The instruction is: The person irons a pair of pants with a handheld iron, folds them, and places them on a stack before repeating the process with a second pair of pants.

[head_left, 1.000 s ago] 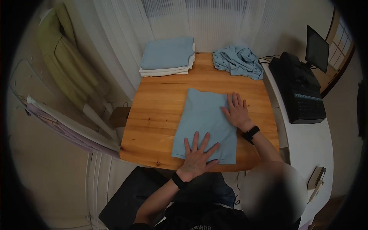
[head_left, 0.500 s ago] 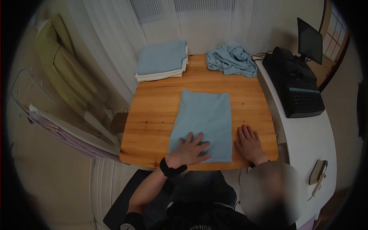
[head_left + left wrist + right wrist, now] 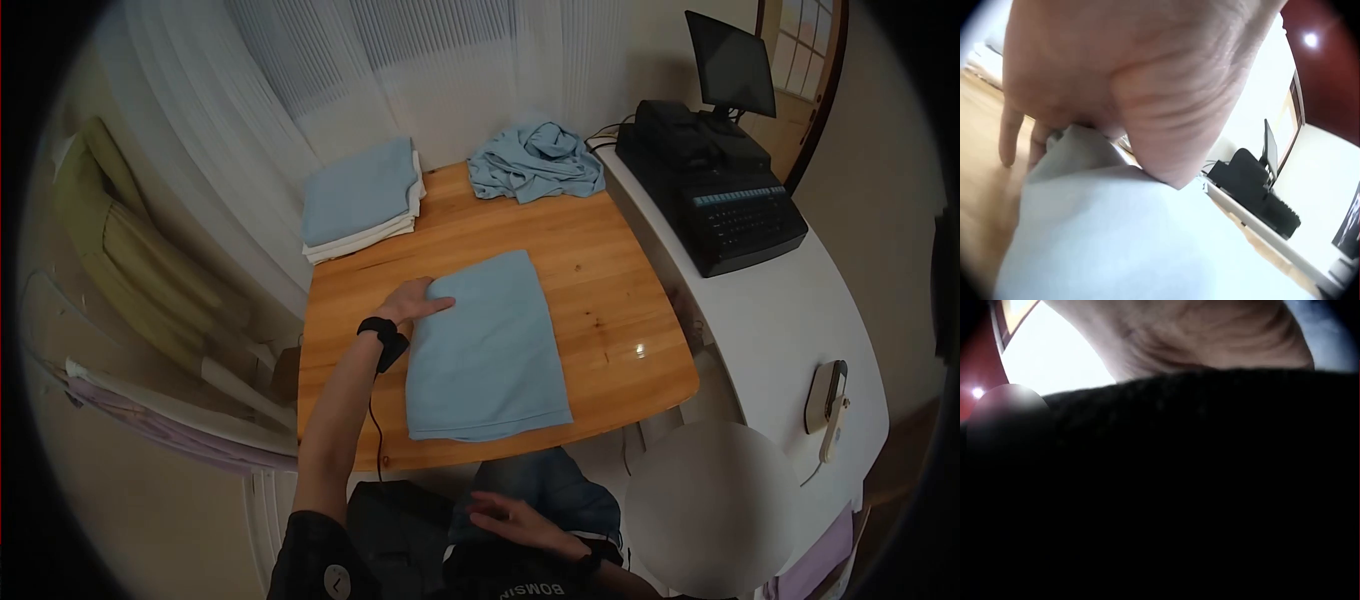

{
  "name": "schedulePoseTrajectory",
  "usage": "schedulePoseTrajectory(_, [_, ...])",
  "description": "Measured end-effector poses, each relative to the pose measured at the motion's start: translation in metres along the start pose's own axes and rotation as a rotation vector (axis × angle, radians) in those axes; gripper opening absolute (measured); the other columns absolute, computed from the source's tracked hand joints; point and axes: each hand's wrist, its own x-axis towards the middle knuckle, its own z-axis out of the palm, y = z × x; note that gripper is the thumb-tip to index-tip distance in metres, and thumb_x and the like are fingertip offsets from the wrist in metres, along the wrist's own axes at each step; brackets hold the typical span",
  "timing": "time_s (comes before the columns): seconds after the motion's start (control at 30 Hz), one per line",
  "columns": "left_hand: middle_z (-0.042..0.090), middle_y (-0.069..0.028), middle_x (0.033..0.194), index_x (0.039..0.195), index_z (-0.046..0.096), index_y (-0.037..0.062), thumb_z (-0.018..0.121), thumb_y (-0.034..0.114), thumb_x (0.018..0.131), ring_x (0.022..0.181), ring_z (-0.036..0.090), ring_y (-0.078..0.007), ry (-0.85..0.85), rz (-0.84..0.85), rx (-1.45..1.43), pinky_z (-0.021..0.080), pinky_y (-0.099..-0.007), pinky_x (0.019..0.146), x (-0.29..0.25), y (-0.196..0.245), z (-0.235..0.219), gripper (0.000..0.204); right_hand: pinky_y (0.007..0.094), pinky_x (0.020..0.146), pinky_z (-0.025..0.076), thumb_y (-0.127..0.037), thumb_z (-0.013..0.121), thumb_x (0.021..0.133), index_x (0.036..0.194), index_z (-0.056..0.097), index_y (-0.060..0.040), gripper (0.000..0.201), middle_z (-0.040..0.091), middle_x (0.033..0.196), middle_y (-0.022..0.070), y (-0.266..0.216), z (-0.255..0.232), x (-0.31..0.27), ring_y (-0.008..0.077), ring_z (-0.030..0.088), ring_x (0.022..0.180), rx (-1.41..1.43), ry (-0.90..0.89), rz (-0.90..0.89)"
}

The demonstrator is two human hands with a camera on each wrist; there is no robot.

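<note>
A light-blue garment [image 3: 490, 350], folded into a rectangle with a stitched hem at the near end, lies on the wooden table. At its upper left edge my left hand [image 3: 407, 300] pinches the fabric, thumb on top. In the left wrist view the cloth [image 3: 1129, 231] bunches up between the thumb and fingers of that hand [image 3: 1129, 81]. My right hand [image 3: 520, 522] is off the table, in front of my torso, holding nothing, its fingers loosely extended. Dark fabric [image 3: 1179, 487] fills most of the right wrist view below that hand.
A stack of folded blue and white cloths [image 3: 362, 195] sits at the table's back left. Toward the back right lies a crumpled blue garment [image 3: 537, 165]. The white counter [image 3: 775, 330] on the right carries a black keyboard machine [image 3: 715, 200] with a screen.
My left hand has gone from resting on the garment's near part to its upper left edge and taken hold there. The right hand has left the table for my torso.
</note>
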Motion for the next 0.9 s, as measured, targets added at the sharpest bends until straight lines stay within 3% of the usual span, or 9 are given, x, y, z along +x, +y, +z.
schedulePoseTrajectory(0.1, [0.067,-0.0220,0.125,0.133,0.063,0.0014,0.071,0.058,0.080,0.117,0.063,-0.0346,0.001,-0.046,-0.136,0.049,-0.0380,0.101,-0.046,-0.011,-0.003,0.077,0.0357,0.105,0.046,-0.039,0.068,0.097,0.153,0.033,0.0032,0.078,0.056,0.140,0.0214,-0.016,-0.007,0.009,0.0258,0.055,0.130,0.032,-0.071,0.149])
schedulePoseTrajectory(0.2, [0.071,-0.0209,0.116,0.128,0.066,0.0006,0.074,0.054,0.080,0.108,0.068,-0.0336,0.018,-0.081,-0.212,0.051,-0.0374,0.095,-0.108,-0.031,-0.004,0.073,0.0394,0.115,0.037,-0.039,0.063,0.100,0.155,0.023,0.0066,0.082,0.039,0.155,0.0201,-0.041,-0.025,0.013,0.0270,0.039,0.144,0.412,-0.084,0.272])
schedulePoseTrajectory(0.33, [0.072,-0.0182,0.114,0.125,0.065,-0.0029,0.081,0.040,0.081,0.106,0.070,-0.0273,-0.025,-0.192,-0.497,0.053,-0.0349,0.093,-0.211,-0.041,0.020,0.064,0.0413,0.115,0.036,-0.042,0.065,0.098,0.154,0.022,0.0086,0.086,0.039,0.153,0.0218,-0.061,-0.022,0.019,0.0289,0.039,0.143,0.389,-0.113,0.306])
schedulePoseTrajectory(0.37, [0.072,-0.0170,0.114,0.125,0.065,-0.0045,0.082,0.036,0.082,0.106,0.069,-0.0254,-0.043,-0.255,-0.601,0.053,-0.0344,0.094,-0.240,-0.036,0.029,0.062,0.0414,0.115,0.035,-0.041,0.067,0.097,0.153,0.024,0.0089,0.086,0.039,0.152,0.0221,-0.062,-0.016,0.017,0.0294,0.039,0.142,0.369,0.051,0.207])
schedulePoseTrajectory(0.4, [0.072,-0.0148,0.113,0.125,0.064,-0.0057,0.082,0.032,0.083,0.105,0.069,-0.0223,0.013,-0.318,-0.682,0.053,-0.0331,0.093,-0.267,-0.022,0.035,0.060,0.0416,0.115,0.035,-0.040,0.068,0.096,0.152,0.026,0.0092,0.086,0.040,0.151,0.0224,-0.062,-0.012,0.017,0.0299,0.040,0.141,0.346,0.218,0.109])
schedulePoseTrajectory(0.53, [0.069,-0.0130,0.116,0.131,0.058,-0.0062,0.079,0.031,0.087,0.107,0.066,-0.0197,0.241,-0.425,-1.064,0.053,-0.0326,0.094,-0.332,0.022,0.085,0.062,0.0410,0.113,0.037,-0.036,0.071,0.094,0.149,0.030,0.0099,0.082,0.043,0.148,0.0236,-0.060,-0.023,0.014,0.0304,0.044,0.137,0.271,0.254,0.112])
schedulePoseTrajectory(0.63, [0.067,-0.0104,0.119,0.135,0.054,-0.0041,0.074,0.033,0.091,0.109,0.065,-0.0197,0.426,-0.646,-1.482,0.052,-0.0308,0.093,-0.347,0.053,0.093,0.061,0.0402,0.108,0.042,-0.031,0.073,0.093,0.144,0.038,0.0103,0.074,0.051,0.141,0.0234,-0.063,-0.036,0.004,0.0292,0.051,0.130,0.150,0.279,0.097])
schedulePoseTrajectory(0.73, [0.065,-0.0094,0.120,0.134,0.054,-0.0020,0.070,0.029,0.093,0.108,0.064,-0.0191,0.269,-0.653,-1.728,0.052,-0.0292,0.088,-0.354,0.051,0.099,0.054,0.0395,0.105,0.046,-0.028,0.072,0.094,0.140,0.043,0.0109,0.067,0.058,0.132,0.0224,-0.076,-0.050,-0.009,0.0281,0.057,0.124,0.087,0.291,0.164])
schedulePoseTrajectory(0.9, [0.065,-0.0062,0.113,0.125,0.059,0.0032,0.071,0.017,0.090,0.104,0.064,-0.0174,0.114,-0.557,-1.699,0.051,-0.0297,0.086,-0.362,0.026,0.063,0.039,0.0309,0.066,0.059,-0.019,0.069,0.095,0.125,0.054,0.0091,0.043,0.069,0.110,0.0175,-0.152,-0.066,-0.029,0.0216,0.070,0.080,0.088,0.227,0.278])
